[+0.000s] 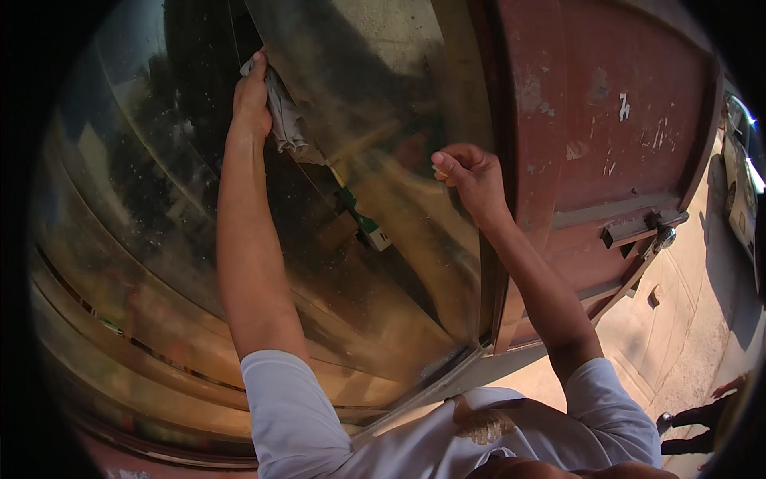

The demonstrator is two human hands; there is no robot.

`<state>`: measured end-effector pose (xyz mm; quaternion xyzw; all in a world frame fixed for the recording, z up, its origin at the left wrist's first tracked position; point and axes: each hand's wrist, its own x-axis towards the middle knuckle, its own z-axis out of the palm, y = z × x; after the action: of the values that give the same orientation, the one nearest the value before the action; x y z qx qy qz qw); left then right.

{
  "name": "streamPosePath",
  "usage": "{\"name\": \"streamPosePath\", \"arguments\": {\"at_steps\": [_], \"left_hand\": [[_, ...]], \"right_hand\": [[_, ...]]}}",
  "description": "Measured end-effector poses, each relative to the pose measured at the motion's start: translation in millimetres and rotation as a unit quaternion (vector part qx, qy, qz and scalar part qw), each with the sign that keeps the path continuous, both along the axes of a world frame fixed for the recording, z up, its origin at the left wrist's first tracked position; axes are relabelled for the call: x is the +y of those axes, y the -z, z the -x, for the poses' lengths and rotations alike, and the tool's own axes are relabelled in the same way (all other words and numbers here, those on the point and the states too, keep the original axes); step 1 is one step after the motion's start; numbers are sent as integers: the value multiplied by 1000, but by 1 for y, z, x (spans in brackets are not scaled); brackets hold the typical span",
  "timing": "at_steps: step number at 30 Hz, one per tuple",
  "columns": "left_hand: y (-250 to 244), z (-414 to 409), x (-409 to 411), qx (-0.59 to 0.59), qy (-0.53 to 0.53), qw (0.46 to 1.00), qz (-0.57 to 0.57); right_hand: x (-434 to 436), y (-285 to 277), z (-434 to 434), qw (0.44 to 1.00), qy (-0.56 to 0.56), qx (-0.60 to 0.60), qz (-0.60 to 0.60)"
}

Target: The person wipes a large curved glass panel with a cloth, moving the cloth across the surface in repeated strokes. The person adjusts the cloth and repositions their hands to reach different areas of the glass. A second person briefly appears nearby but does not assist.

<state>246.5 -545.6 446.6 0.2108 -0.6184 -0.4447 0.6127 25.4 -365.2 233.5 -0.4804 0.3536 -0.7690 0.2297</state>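
Observation:
My left hand [252, 99] is raised high against a large glass pane [371, 102], its fingers closed on a crumpled grey cloth [287, 117] that hangs down along the glass. My right hand [473, 179] is held up in front of the pane near its right frame, thumb against curled fingers; a small pale bit shows between them, too small to name. Reflections and smudges cover the glass. Behind it, a green and white object [365, 218] can be seen, and wooden shelf-like boards lie lower down.
Right of the glass stands a reddish-brown metal door [604, 132] with chipped paint and a latch [637, 230]. Sunlit pavement [652, 323] lies beyond it, with a parked car [742, 179] at the far right. Another person's legs [694, 431] show at lower right.

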Motion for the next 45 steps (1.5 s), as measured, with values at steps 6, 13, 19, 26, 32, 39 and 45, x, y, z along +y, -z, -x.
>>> {"name": "streamPosePath", "arguments": {"at_steps": [6, 13, 19, 26, 32, 39, 45], "left_hand": [[-71, 3, -16, 95, 79, 990, 67], [-74, 16, 55, 139, 237, 958, 86], [-63, 23, 82, 15, 263, 961, 87], [-44, 43, 154, -59, 235, 967, 71], [5, 18, 133, -119, 9, 988, 99], [120, 43, 158, -20, 6, 1000, -6], [235, 42, 183, -10, -12, 994, -104]], "right_hand": [[1, -2, 4, 999, -12, -29, -27], [3, 1, 27, 999, -19, -16, -28], [5, -2, 19, 998, -53, -27, -26], [10, 5, 23, 998, -48, -32, 0], [7, 7, 11, 999, -33, -21, 4], [5, 12, 18, 999, -31, -4, -10], [9, 16, 16, 1000, -21, -2, 22]]}}
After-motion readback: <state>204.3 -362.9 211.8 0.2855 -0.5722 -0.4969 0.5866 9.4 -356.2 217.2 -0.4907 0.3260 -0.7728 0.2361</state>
